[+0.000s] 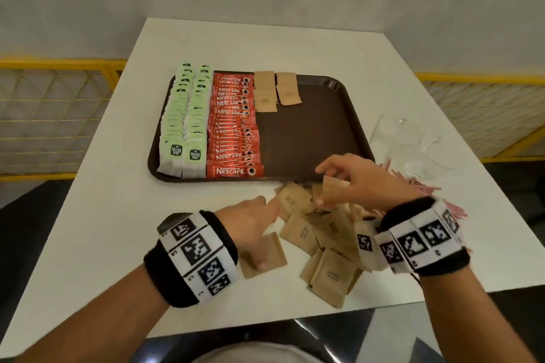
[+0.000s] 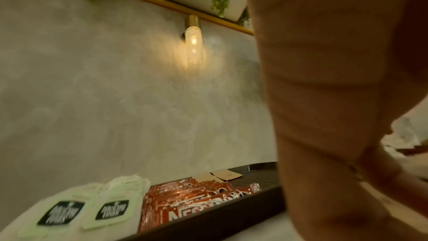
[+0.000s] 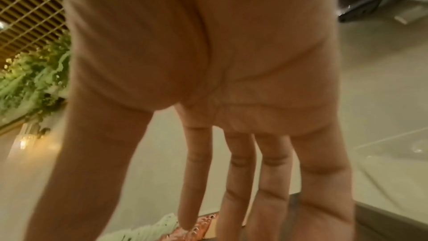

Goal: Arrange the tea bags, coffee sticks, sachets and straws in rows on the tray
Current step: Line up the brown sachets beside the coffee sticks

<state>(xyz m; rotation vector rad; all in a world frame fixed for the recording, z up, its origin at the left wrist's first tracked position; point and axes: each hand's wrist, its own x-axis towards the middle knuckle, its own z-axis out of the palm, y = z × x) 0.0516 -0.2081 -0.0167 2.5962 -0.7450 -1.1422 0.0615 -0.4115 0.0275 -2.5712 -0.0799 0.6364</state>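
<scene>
Brown tray (image 1: 309, 138) sits on white table (image 1: 118, 215); everything placed relative to it, left to right.

On tray's left side: two rows of green-and-white tea bags (image 1: 182, 127), overlapping front to back. Next to them, touching, a row of red coffee sticks (image 1: 233, 132), also overlapping. Right of those, at tray's far edge, two brown sachets (image 1: 277, 90) side by side; rest of tray's right half is bare brown.

In front of tray, on table: left hand (image 1: 250, 224) w/ fingers stretched flat, fingertips pressing on a lone sachet (image 1: 265, 256) lying apart from the main pile. Pile of loose sachets (image 1: 324, 239) spreads just in front of tray's near right corner, jumbled & overlapping.

Right hand (image 1: 351, 183) hovers over tray's near edge, thumb & fingers pinching one sachet (image 1: 333, 188) lifted above the pile. Right wrist view shows long fingers pointing down, sachet itself not clear there.

Right of tray's near corner: pink straws (image 1: 418, 186) in a loose heap on table, partly hidden behind right wrist. Beyond them, right of tray, clear glass item (image 1: 413, 147) on table; shape hard to tell.
</scene>
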